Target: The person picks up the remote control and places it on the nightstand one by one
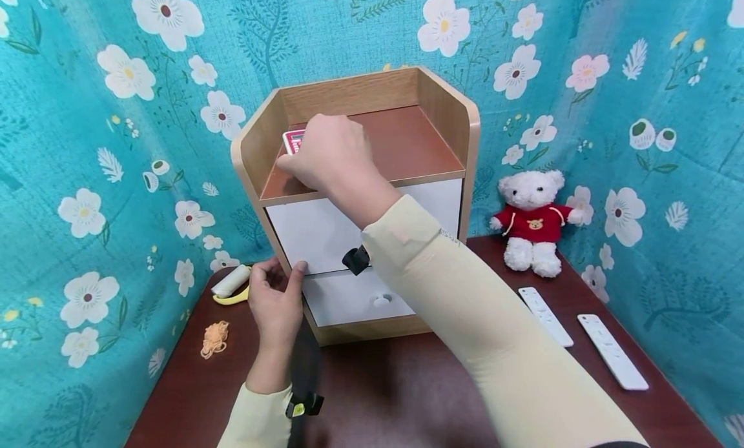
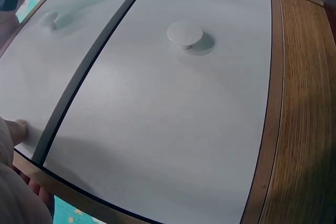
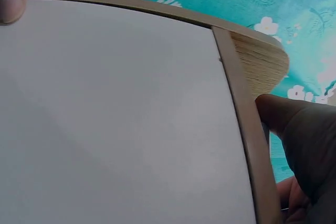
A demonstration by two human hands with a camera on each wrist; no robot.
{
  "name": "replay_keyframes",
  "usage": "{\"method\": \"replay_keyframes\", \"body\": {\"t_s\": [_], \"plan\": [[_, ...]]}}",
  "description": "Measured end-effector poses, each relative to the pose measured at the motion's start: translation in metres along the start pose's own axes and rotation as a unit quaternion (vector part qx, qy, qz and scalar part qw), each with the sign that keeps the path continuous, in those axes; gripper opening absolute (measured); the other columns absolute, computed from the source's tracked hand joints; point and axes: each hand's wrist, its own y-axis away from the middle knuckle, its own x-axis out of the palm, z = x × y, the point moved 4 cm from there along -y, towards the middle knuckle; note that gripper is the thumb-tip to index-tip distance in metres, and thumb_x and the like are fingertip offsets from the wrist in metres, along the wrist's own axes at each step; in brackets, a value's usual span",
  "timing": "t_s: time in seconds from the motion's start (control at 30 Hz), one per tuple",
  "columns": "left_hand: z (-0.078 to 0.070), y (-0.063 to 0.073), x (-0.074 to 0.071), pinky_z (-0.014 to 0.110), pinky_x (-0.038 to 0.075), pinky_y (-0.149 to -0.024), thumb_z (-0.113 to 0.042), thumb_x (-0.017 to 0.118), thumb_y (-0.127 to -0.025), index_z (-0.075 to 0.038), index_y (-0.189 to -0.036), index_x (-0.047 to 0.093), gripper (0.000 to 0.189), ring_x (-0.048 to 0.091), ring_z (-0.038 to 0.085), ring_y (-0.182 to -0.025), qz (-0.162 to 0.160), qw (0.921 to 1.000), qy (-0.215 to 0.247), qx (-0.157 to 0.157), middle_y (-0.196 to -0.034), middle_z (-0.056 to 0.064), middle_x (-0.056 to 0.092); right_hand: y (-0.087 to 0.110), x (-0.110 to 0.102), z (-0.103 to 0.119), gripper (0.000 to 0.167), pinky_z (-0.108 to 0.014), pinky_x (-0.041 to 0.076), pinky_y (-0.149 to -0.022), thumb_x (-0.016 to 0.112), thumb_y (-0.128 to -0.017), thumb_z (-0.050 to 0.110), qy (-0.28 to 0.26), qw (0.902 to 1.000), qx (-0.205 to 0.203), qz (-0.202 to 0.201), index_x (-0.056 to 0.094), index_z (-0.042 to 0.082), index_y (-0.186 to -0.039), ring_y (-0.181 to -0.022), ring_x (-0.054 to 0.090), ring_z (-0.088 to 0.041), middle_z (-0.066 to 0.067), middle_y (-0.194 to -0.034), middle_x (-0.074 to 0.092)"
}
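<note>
A small wood-edged cabinet (image 1: 328, 332) with two white drawers stands on the dark table. My right hand (image 1: 334, 148) is over its brown top shelf (image 1: 401, 138), at the left side, fingers curled round a flat red item with a white edge (image 1: 293, 138). It resembles a calculator, mostly hidden by the hand. At the cabinet's lower left edge my left hand (image 1: 278, 306) grips the side panel, thumb on the front near the gap between the drawers and fingers behind. The lower drawer's round white knob (image 2: 185, 33) shows in the left wrist view. Both drawers are closed.
Left of the cabinet lie a white roll with a yellow handle (image 1: 232, 299) and a tangle of orange strands (image 1: 215, 339). On the right sits a white teddy bear (image 1: 531, 222) in red, behind two long white remote-like bars (image 1: 545, 315). Flowered curtains (image 1: 87, 144) enclose the table.
</note>
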Motion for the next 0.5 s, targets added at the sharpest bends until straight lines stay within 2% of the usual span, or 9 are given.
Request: {"method": "replay_keyframes", "body": {"t_s": [0.17,0.37,0.5], "plan": [[0.000,0.001,0.001,0.014,0.051,-0.084,-0.021,0.086,-0.096,0.003,-0.125,0.062,0.044,0.063,0.013,-0.096,-0.010,0.9999,0.006,0.001,-0.111,0.016,0.069,-0.002,0.006,0.004,0.042,-0.031,0.056,-0.071,0.065,-0.093,0.061,0.001,1.0000,-0.007,0.002,0.068,0.021,-0.105,-0.085,0.066,-0.014,0.006,-0.098,0.069],[0.000,0.001,0.003,0.013,0.051,-0.085,-0.025,0.085,-0.097,0.002,-0.126,0.061,0.046,0.063,0.014,-0.098,-0.013,0.9999,-0.003,-0.008,-0.113,0.015,0.068,-0.003,0.012,0.010,0.047,-0.032,0.058,-0.072,0.062,-0.096,0.065,0.020,0.9997,-0.006,0.010,0.069,0.021,-0.110,-0.088,0.066,-0.013,0.006,-0.102,0.070],[0.000,0.002,0.003,0.013,0.050,-0.085,-0.025,0.085,-0.098,0.003,-0.126,0.061,0.046,0.063,0.015,-0.099,-0.012,0.9999,-0.004,-0.007,-0.113,0.016,0.068,-0.003,0.016,0.012,0.043,-0.032,0.058,-0.074,0.062,-0.096,0.064,0.027,0.9996,-0.007,0.010,0.067,0.023,-0.108,-0.088,0.065,-0.013,0.008,-0.103,0.069]]}}
